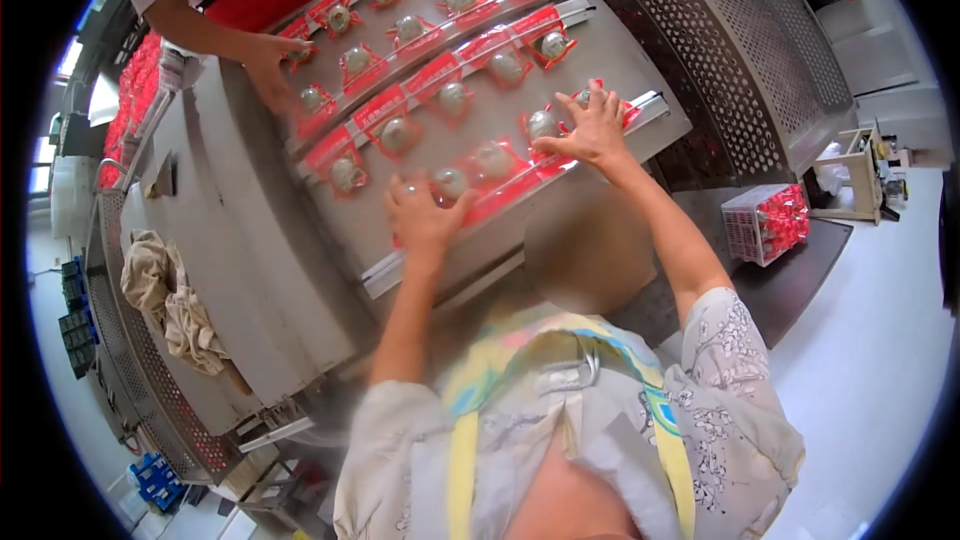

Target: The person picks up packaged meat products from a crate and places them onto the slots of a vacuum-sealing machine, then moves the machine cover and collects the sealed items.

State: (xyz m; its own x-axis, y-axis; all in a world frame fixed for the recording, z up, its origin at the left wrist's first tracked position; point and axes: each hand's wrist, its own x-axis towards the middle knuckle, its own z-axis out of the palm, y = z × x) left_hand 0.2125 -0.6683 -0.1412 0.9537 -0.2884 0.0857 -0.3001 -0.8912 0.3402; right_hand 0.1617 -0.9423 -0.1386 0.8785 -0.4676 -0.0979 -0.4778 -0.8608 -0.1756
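Observation:
On the metal worktable lie rows of egg-like items in clear and red plastic pouches (452,99), their red ends laid along metal sealing bars (384,279). My left hand (425,216), slightly blurred, rests over a pouch at the left of the nearest row, fingers spread. Farther right along that row, my right hand (592,127) reaches over another pouch (587,96), its thumb near the neighbouring pouch (541,125). Whether either hand grips a pouch cannot be told, since the fingers partly cover them.
Across the table, a co-worker's hand (270,64) touches a pouch in the far rows. Crumpled cloths (176,300) lie on a metal surface at left. Perforated metal panels (720,52) stand at right, above a white plastic crate (742,229) of red pouches.

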